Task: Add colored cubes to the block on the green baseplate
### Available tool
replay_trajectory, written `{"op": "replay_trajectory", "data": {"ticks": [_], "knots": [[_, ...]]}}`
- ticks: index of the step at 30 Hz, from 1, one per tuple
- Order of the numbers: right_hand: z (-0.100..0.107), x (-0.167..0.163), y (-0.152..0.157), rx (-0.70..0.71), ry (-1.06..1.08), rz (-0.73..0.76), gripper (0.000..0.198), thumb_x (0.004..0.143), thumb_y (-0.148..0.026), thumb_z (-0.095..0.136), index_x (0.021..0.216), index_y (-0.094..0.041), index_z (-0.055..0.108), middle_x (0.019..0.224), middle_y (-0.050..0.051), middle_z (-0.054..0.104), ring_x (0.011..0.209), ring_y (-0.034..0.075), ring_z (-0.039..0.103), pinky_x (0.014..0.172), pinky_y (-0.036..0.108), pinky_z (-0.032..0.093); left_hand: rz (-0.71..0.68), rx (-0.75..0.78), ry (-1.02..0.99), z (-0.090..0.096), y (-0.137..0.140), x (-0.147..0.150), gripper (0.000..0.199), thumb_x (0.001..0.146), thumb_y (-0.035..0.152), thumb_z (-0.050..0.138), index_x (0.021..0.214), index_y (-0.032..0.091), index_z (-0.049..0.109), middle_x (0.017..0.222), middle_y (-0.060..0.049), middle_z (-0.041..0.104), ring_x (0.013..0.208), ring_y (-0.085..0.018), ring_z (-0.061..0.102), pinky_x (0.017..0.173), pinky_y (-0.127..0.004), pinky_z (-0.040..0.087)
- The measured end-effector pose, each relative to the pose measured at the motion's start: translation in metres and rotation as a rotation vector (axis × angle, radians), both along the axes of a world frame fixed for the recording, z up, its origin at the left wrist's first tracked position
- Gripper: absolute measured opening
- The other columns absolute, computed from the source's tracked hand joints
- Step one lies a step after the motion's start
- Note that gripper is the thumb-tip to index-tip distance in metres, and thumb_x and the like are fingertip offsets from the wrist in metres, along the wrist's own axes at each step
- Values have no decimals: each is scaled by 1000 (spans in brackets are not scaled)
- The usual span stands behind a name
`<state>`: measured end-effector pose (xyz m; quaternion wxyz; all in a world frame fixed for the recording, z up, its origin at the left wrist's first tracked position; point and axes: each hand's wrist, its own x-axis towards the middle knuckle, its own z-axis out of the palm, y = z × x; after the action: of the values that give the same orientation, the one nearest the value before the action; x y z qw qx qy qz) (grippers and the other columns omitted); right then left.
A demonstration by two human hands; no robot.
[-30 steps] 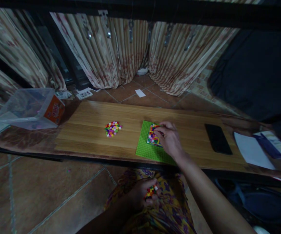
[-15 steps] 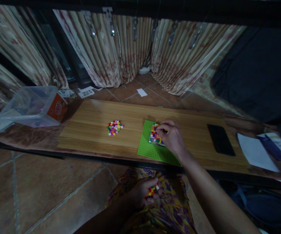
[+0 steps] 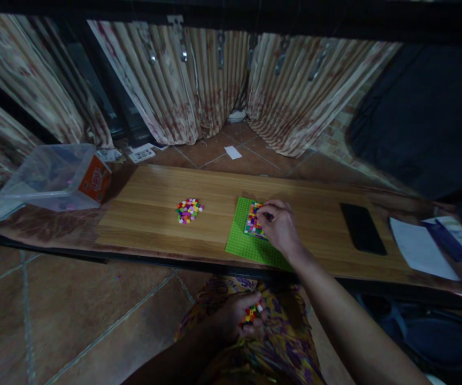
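Note:
Cupped over my lap, my left hand (image 3: 241, 316) holds a handful of small coloured toy bricks (image 3: 250, 314). My right hand (image 3: 279, 224) is over the green baseplate (image 3: 241, 243), fingertips pinched at the block of multicoloured bricks (image 3: 254, 220) built on it. Whatever is between those fingertips is too small or hidden to make out. The hand covers the right side of the built block and part of the baseplate. To the left, a loose pile of coloured bricks (image 3: 189, 210) lies on the wooden board (image 3: 146, 208).
A clear plastic box (image 3: 54, 176) with an orange label stands at the far left. On the right lie a black phone-like slab (image 3: 362, 229), a white sheet (image 3: 421, 248) and a blue-and-white packet (image 3: 457, 238). Striped curtains (image 3: 210, 85) hang behind the table.
My right hand has shifted very slightly left over the built block, its fingertips still pinched. The left hand stays cupped around its bricks.

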<state>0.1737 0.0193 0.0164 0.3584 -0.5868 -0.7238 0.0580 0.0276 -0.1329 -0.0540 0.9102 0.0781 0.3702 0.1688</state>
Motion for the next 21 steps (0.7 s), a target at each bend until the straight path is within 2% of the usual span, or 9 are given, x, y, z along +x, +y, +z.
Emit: {"op": "replay_trajectory", "data": {"ticks": [9, 12, 16, 18, 21], "knots": [[0, -2, -5, -28, 2, 6, 19, 82, -23, 52, 75, -22, 70, 90, 5, 63, 87, 20, 54, 84, 36, 40, -18, 9, -27, -6, -2, -2, 32, 73, 45, 64, 76, 15, 53, 62, 1, 53, 40, -3, 36, 39, -17, 9], [-3, 2, -10, 2, 90, 6, 19, 84, -27, 52, 89, -22, 70, 98, 7, 61, 94, 21, 54, 87, 36, 43, 14, 28, -39, -5, -3, -5, 32, 73, 45, 64, 77, 16, 52, 64, 1, 53, 43, -3, 36, 40, -18, 8], [-13, 10, -32, 50, 192, -132, 28, 86, -30, 49, 107, -19, 64, 106, 10, 59, 103, 24, 53, 91, 41, 44, 7, 36, -14, -2, -2, -7, 32, 75, 46, 61, 80, 16, 51, 65, 1, 52, 44, -4, 34, 41, -18, 7], [-20, 11, -44, 31, 201, -162, 33, 85, -32, 50, 113, -18, 60, 111, 12, 58, 107, 25, 52, 94, 43, 43, -16, 52, 6, -3, -2, -7, 32, 76, 47, 59, 80, 16, 50, 65, 1, 50, 43, -4, 33, 41, -19, 8], [-25, 12, -51, -35, 159, -126, 49, 80, -38, 59, 125, -21, 52, 126, 13, 50, 118, 29, 46, 99, 48, 39, -81, 108, 62, -5, -4, -7, 33, 80, 49, 53, 78, 16, 50, 59, 3, 46, 41, -4, 31, 40, -19, 11]]}}
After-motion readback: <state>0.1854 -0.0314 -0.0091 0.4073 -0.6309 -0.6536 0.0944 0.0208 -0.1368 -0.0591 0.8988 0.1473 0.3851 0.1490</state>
